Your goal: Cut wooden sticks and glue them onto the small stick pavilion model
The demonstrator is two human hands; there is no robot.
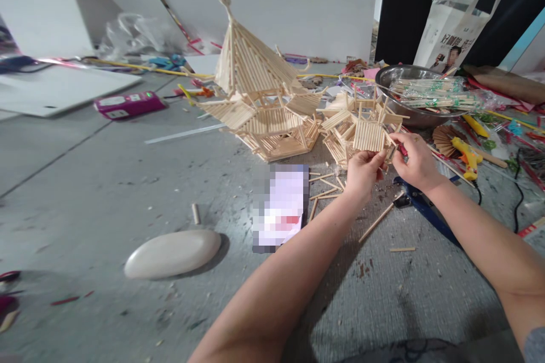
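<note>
On the floor ahead of me stands a small house-like model (369,135) made of thin wooden sticks, with slatted roof panels. My left hand (361,176) pinches its lower front edge with thumb and fingers. Close beside it, my right hand (415,163) is closed at the model's right corner; a bit of red shows between its fingers, too small to name. Left of it is a larger stick pavilion (272,122) with a tall pointed roof (251,62). Several cut sticks (326,187) lie loose in front of the small model.
A pixelated phone (283,204) lies near my left forearm, a white oval object (172,254) further left. Behind my right hand are a metal bowl (387,93) with bagged sticks, a yellow glue gun (467,156) and a blue-handled tool (430,210). A tote bag (451,28) stands behind.
</note>
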